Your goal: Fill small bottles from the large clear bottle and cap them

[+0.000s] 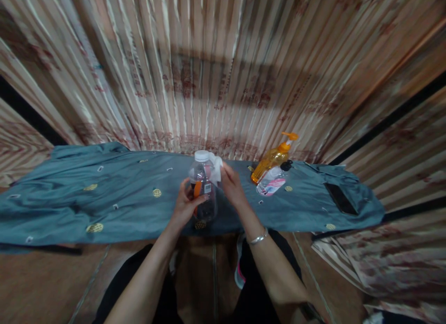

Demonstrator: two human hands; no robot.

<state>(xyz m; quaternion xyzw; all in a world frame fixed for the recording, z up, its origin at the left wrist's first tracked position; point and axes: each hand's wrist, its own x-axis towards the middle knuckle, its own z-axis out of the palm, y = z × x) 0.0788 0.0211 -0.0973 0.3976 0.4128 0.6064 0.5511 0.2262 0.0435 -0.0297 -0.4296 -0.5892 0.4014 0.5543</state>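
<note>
A clear plastic bottle (208, 208) with a white cap and an orange label stands upright before me, over the cloth-covered table. My left hand (186, 201) is wrapped round its left side, thumb across the front. My right hand (230, 182) pinches a white tissue or cloth (216, 168), which touches the bottle's upper right side just below the cap. To the right stands an amber pump bottle (270, 163) with an orange pump top. In front of it is a clear bottle (273, 181) with a black top and a pink label.
A blue-green cloth (132, 198) with yellow motifs covers the long narrow table. Towards its right end lies a flat black object, perhaps a phone (339, 198). Striped printed curtain (209, 82) hangs behind, and dark poles (390, 119) slant at both sides.
</note>
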